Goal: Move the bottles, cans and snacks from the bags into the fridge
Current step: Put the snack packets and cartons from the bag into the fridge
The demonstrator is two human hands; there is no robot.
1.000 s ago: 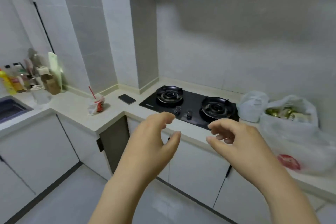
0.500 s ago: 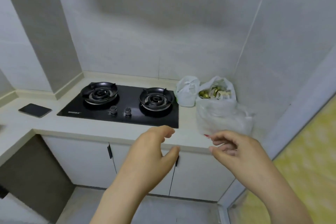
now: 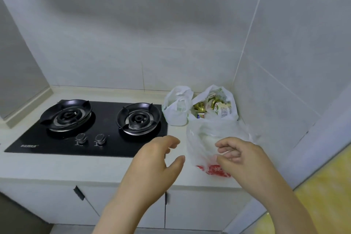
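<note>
Reaching over the front edge of a pale kitchen counter [image 3: 76, 165], a person's left hand [image 3: 157, 161] and right hand [image 3: 245, 156] hover with nothing in them, the left with thumb spread wide and fingers bent, the right with fingers loosely curled. The right hand is in front of a large translucent white bag [image 3: 203, 138] with a red print low on its near side; whether the fingers touch the plastic cannot be told. The bag slumps lengthwise from the counter's back right corner towards the front edge, its mouth open upward at the far end, where gold-wrapped snacks [image 3: 199, 107] and a carton with a barcode [image 3: 224, 110] show. Just beside it on the left, a smaller white bag [image 3: 177, 112] stands upright, its handles gathered on top. Left of the bags, a black glass hob [image 3: 57, 144] with two burners and two knobs [image 3: 81, 138] is set into the counter. Grey-white tiled walls [image 3: 171, 34] meet behind the bags, white cabinet doors [image 3: 199, 209] run below, and a yellow patterned surface [image 3: 322, 195] shows at lower right.
</note>
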